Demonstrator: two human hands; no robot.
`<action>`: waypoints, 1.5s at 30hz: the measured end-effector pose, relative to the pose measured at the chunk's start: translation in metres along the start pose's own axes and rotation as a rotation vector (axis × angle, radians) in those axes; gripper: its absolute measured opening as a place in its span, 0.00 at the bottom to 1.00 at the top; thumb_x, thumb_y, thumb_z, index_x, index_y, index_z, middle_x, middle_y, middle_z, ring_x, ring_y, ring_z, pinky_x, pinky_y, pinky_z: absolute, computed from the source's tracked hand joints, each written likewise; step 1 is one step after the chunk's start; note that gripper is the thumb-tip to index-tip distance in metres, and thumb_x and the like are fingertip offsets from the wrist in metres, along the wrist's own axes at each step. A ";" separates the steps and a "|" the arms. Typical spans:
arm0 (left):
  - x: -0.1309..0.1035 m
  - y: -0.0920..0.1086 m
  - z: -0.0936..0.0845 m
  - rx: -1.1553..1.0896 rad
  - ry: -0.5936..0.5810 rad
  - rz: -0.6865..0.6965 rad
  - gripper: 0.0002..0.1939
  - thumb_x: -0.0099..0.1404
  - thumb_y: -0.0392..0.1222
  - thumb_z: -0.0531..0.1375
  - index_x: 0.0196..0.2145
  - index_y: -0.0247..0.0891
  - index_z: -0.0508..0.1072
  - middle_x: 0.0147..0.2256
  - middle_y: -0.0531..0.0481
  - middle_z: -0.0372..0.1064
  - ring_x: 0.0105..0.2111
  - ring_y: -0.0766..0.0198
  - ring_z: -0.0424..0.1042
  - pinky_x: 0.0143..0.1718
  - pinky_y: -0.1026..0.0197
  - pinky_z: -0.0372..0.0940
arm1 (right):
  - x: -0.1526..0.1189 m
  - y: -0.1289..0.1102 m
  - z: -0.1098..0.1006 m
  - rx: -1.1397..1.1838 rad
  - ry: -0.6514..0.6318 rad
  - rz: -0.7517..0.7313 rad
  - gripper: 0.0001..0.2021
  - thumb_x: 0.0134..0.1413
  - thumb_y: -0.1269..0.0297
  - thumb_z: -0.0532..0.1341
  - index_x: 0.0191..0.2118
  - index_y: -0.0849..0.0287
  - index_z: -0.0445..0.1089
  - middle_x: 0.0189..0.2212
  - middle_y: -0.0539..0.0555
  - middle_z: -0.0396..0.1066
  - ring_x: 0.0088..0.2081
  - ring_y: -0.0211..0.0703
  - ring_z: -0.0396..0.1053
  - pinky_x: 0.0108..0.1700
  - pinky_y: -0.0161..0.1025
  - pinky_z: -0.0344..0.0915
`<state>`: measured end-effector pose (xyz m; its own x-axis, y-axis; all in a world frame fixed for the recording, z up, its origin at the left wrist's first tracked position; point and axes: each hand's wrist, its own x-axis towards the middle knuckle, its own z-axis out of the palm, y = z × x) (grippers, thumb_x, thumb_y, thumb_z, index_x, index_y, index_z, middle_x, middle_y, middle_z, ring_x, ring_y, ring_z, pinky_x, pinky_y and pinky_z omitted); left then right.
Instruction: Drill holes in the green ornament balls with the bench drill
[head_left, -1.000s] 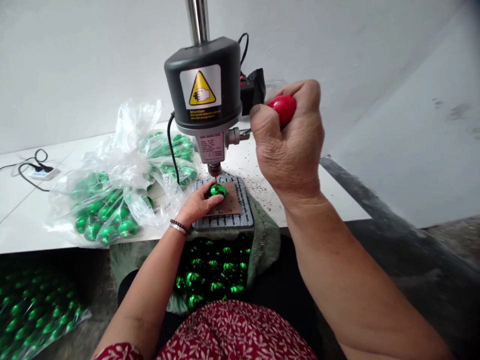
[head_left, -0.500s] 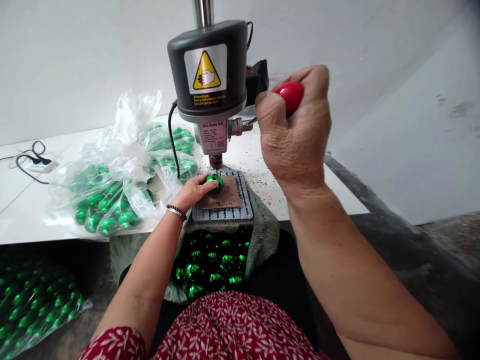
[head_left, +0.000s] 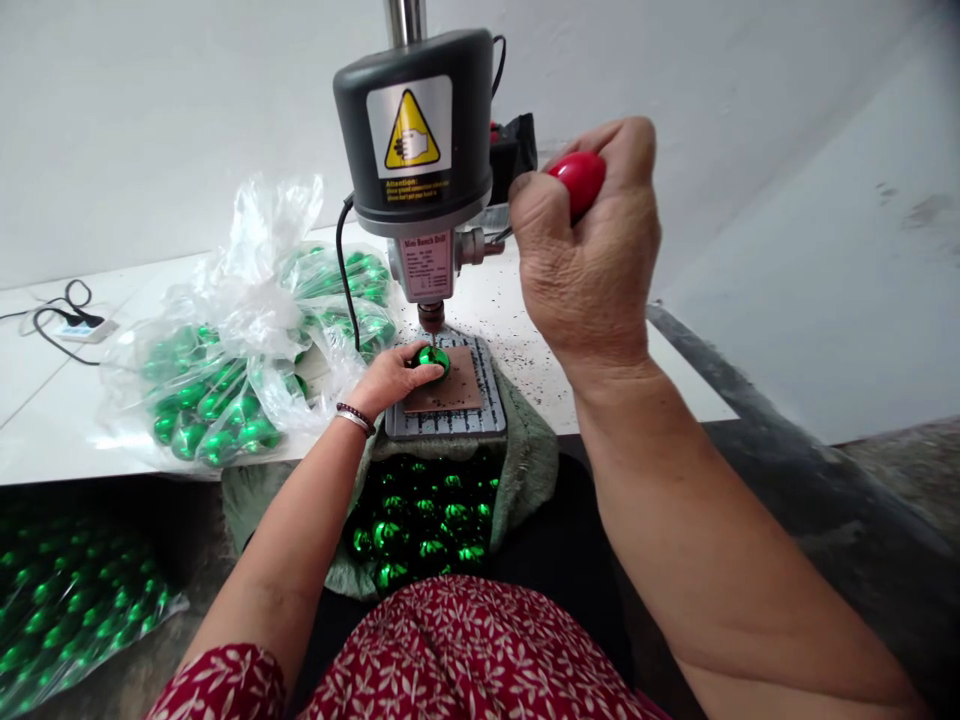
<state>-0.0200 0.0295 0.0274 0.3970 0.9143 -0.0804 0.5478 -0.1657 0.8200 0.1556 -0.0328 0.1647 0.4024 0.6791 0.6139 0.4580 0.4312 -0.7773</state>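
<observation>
My left hand [head_left: 394,380] grips a shiny green ball [head_left: 435,362] on a brown board [head_left: 457,388]. The board lies on the slotted grey base [head_left: 491,415] of a small bench drill [head_left: 412,130]. Directly over the ball is the drill's chuck [head_left: 430,316], its thin bit pointing down; whether the tip is inside the ball I cannot tell. Up at the right of the drill head, my right hand [head_left: 596,235] is wrapped round the red knob [head_left: 581,183] of the drill's lever.
Clear plastic bags [head_left: 262,330] of green balls sit left of the drill on the white table [head_left: 45,420]. Several more balls [head_left: 424,515] fill a green sack [head_left: 532,475] below the table edge. Another bag [head_left: 75,600] stands lower left. A power strip [head_left: 86,328] lies far left.
The view has shifted slightly. The ball in my left hand sits turned a little differently under the bit. My right hand keeps its hold on the red knob.
</observation>
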 end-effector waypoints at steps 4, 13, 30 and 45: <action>-0.003 0.003 0.009 0.111 0.044 0.017 0.33 0.54 0.48 0.68 0.58 0.37 0.73 0.48 0.45 0.77 0.48 0.54 0.74 0.56 0.53 0.64 | 0.000 0.000 0.000 -0.033 0.010 -0.007 0.11 0.58 0.70 0.56 0.34 0.57 0.50 0.27 0.44 0.53 0.30 0.26 0.52 0.36 0.27 0.56; -0.008 -0.001 0.020 -0.048 0.079 -0.099 0.40 0.53 0.46 0.69 0.63 0.37 0.68 0.47 0.48 0.78 0.46 0.55 0.75 0.53 0.54 0.67 | -0.003 0.005 -0.002 -0.107 0.052 -0.012 0.09 0.55 0.66 0.58 0.35 0.59 0.55 0.29 0.45 0.56 0.31 0.26 0.52 0.38 0.28 0.55; -0.009 -0.009 0.024 -0.039 0.082 -0.036 0.34 0.53 0.48 0.69 0.58 0.43 0.73 0.46 0.51 0.78 0.50 0.53 0.74 0.56 0.55 0.65 | -0.023 0.019 -0.009 -0.277 0.119 -0.161 0.08 0.52 0.58 0.55 0.31 0.56 0.57 0.24 0.47 0.60 0.25 0.30 0.56 0.29 0.31 0.58; -0.006 -0.018 0.028 0.020 0.108 -0.019 0.37 0.53 0.50 0.70 0.60 0.44 0.71 0.55 0.47 0.74 0.55 0.50 0.72 0.60 0.51 0.62 | -0.047 0.049 -0.004 -0.302 0.269 -0.267 0.09 0.53 0.57 0.58 0.32 0.57 0.63 0.26 0.48 0.65 0.27 0.32 0.63 0.30 0.35 0.61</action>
<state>-0.0112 0.0170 -0.0025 0.3058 0.9515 -0.0335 0.5696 -0.1546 0.8073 0.1624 -0.0460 0.0981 0.4115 0.3734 0.8314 0.7667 0.3514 -0.5373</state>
